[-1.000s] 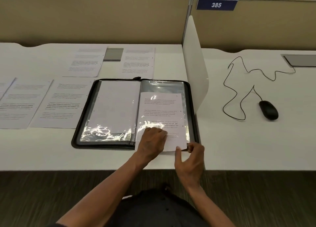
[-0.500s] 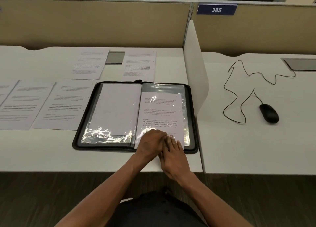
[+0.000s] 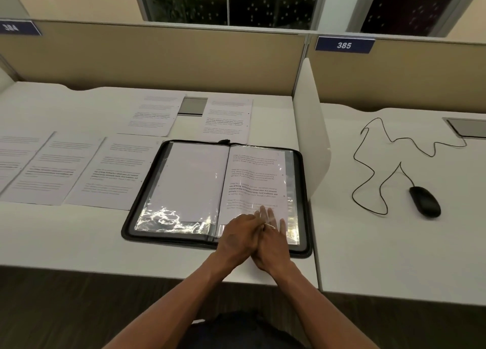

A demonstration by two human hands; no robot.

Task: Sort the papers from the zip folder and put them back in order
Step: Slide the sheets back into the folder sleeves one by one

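A: Where was the folder [image 3: 215,190]?

B: It lay open flat on the white desk [image 3: 79,230], near the front edge, just left of the white divider [image 3: 310,138]. Its black zip border ran all round.

A: And inside it?

B: Clear sleeves on both halves. The left sleeve [image 3: 189,183] showed a blank sheet and glared along its lower edge. The right sleeve [image 3: 290,180] held a printed page [image 3: 255,180], text facing up.

A: The hands?

B: Both rested on the lower end of that page. The left hand [image 3: 238,239] lay knuckles-up over the page's bottom edge, its fingers bent down onto it; whether it pinched anything, I could not tell. The right hand [image 3: 273,246] touched it on the right side, fingers [image 3: 269,214] straight and spread, reaching flat up the page, seemingly under the plastic. So that grip was apart, pressing rather than clamping.

A: The other papers?

B: Five sheets lay loose on the desk. Three sat side by side left of the folder: a far-left sheet [image 3: 15,159] cut off by the frame, a middle sheet [image 3: 52,169], and a near sheet [image 3: 115,172] just beside the folder's left border. Two more lay behind it: a back-left sheet [image 3: 155,114] and a back-right sheet [image 3: 227,119], with a grey cable hatch [image 3: 193,106] between them.

A: Anything beyond the divider?

B: A black mouse [image 3: 424,201] on the next desk, with its looping cord [image 3: 373,164], below a sign [image 3: 344,44] reading 385.
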